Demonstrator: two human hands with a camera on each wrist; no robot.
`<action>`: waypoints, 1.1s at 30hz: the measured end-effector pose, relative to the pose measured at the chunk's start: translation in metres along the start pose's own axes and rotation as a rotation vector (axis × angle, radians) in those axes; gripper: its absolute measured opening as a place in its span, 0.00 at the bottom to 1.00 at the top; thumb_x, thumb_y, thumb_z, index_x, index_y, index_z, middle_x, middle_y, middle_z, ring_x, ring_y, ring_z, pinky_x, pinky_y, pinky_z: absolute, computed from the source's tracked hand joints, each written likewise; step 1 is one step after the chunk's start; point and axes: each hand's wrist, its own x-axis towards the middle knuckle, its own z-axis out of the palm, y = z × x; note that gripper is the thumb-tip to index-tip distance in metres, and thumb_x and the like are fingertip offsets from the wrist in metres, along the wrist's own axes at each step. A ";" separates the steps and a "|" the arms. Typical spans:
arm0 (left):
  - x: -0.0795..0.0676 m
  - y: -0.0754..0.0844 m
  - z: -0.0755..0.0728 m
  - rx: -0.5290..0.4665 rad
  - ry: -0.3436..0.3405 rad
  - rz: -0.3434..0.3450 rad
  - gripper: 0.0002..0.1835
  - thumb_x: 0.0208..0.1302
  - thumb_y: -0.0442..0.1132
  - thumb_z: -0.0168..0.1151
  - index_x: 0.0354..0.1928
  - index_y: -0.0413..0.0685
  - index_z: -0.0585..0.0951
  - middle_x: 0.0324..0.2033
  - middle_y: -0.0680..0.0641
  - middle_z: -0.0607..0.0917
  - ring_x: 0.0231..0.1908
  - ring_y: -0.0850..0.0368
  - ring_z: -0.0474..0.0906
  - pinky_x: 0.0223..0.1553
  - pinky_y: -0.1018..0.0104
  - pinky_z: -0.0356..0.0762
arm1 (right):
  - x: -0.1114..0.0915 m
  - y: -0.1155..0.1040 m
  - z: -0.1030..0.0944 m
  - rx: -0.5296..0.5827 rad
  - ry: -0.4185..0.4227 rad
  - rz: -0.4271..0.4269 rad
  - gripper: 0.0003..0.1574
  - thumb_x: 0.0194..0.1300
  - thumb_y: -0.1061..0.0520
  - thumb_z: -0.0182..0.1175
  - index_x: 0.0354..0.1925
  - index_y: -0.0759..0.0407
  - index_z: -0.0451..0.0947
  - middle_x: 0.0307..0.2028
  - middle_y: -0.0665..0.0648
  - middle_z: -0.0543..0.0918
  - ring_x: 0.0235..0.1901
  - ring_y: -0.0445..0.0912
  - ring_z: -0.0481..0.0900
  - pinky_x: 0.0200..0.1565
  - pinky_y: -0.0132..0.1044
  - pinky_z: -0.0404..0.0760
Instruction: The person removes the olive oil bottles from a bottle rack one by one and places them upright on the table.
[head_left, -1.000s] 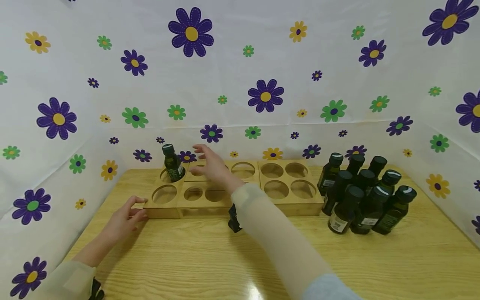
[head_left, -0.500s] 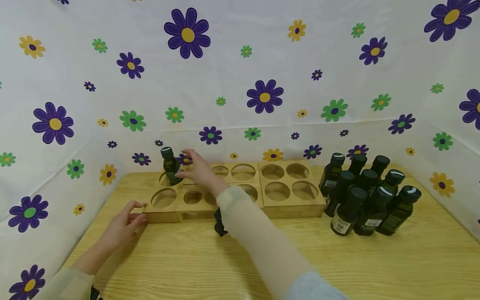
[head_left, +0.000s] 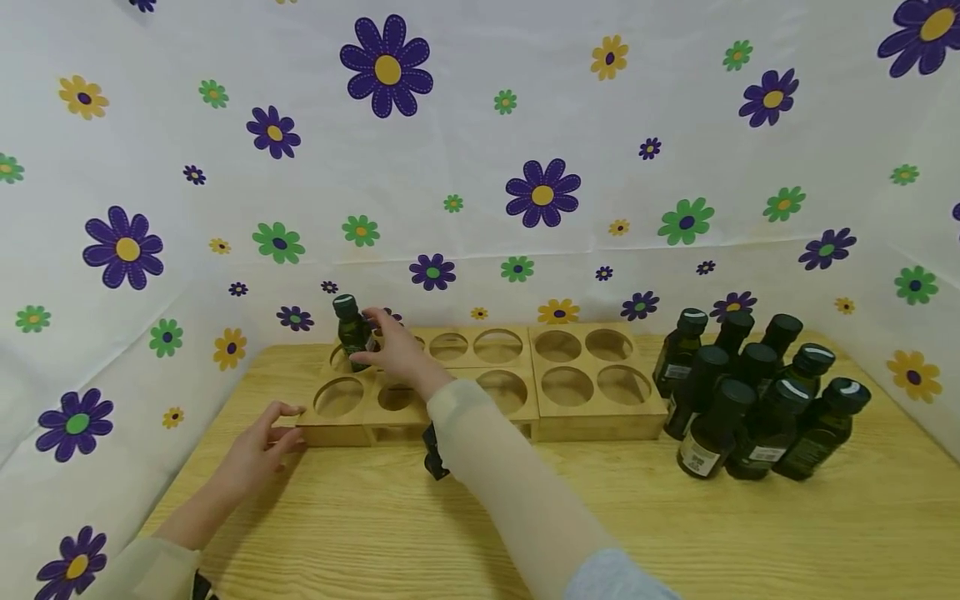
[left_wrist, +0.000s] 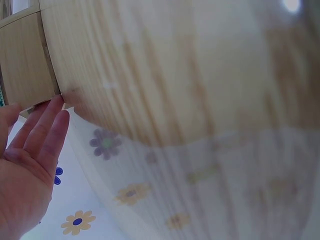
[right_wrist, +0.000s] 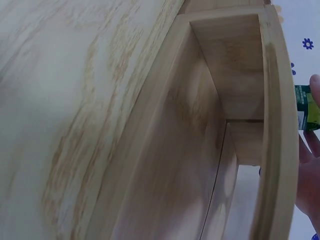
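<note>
In the head view, a small dark green glass bottle (head_left: 352, 329) with a black cap stands upright at the back left hole of the wooden rack (head_left: 454, 427). My right hand (head_left: 401, 354) grips it from the right, thumb and fingers on opposite sides. The right wrist view shows its green label (right_wrist: 303, 107) between thumb and fingers, partly hidden by the rack wall. At the rack's left end, my left hand (head_left: 255, 446) touches the front corner. Its fingers (left_wrist: 42, 130) are nearly straight in the left wrist view, fingertips right at the wood's edge.
Several dark bottles (head_left: 701, 433) with black caps stand close together to the right of the rack. The rack has rows of round holes, with open hollows in its front. A white cloth (head_left: 465, 150) with printed flowers hangs behind and beside the wooden table (head_left: 360, 517).
My right hand has moved left over the rack to the bottle and its fingers have closed round it. The left hand has stayed at the rack's corner. The head view has shifted slightly.
</note>
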 end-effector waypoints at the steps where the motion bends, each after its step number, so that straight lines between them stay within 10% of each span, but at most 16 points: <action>1: 0.000 0.000 0.000 0.000 0.001 0.000 0.11 0.75 0.33 0.49 0.55 0.42 0.66 0.48 0.30 0.82 0.44 0.40 0.83 0.31 0.59 0.78 | 0.001 0.000 0.001 -0.001 0.002 -0.005 0.45 0.64 0.54 0.67 0.72 0.54 0.56 0.67 0.56 0.67 0.64 0.49 0.68 0.61 0.37 0.66; 33: -0.002 0.003 0.001 0.004 0.020 0.007 0.10 0.75 0.31 0.49 0.55 0.43 0.68 0.48 0.30 0.82 0.44 0.39 0.83 0.30 0.59 0.79 | 0.012 0.003 0.011 -0.137 0.070 -0.017 0.35 0.70 0.52 0.59 0.69 0.58 0.59 0.62 0.57 0.72 0.58 0.48 0.73 0.57 0.36 0.70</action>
